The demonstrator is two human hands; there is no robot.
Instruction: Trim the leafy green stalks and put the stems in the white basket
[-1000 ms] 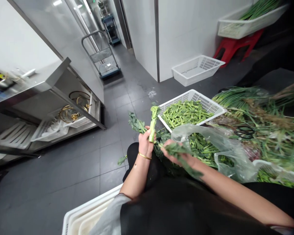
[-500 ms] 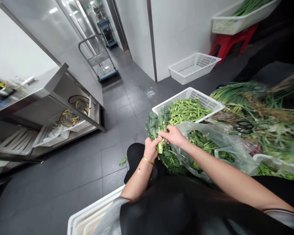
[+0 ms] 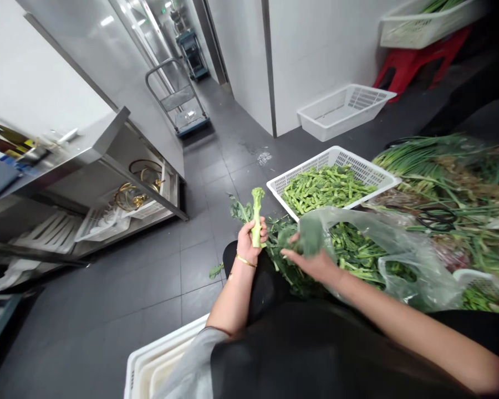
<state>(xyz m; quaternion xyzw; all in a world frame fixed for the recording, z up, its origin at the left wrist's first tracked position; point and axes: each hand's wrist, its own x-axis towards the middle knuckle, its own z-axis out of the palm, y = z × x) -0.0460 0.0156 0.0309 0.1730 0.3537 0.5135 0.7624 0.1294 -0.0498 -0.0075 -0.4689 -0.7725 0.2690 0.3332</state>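
My left hand (image 3: pixel 249 239) is closed around a pale green broccolini stalk (image 3: pixel 256 213), which stands upright with its small floret head on top. A dark leaf (image 3: pixel 241 209) sticks out beside the stalk; whether it is still attached I cannot tell. My right hand (image 3: pixel 311 263) is apart from the stalk and holds broccolini leaves (image 3: pixel 311 235), blurred by motion. Under it lie more dark leaves, partly in an open clear plastic bag (image 3: pixel 366 235) with green stalks inside. Just beyond the bag, a white basket (image 3: pixel 385 180) holds many trimmed stalks (image 3: pixel 326 188).
Spring onions (image 3: pixel 432 172) are heaped on the right. Another white basket (image 3: pixel 345 113) sits by the wall near a red stool (image 3: pixel 424 58). A steel table (image 3: pixel 108 149) stands left, a trolley (image 3: pixel 183 105) behind. Stacked white containers (image 3: pixel 149 360) are by my left side.
My hands have moved apart. The right one has pulled leaves off the stalk and swung right with them; the left keeps the stalk, now barer and shifted slightly left.
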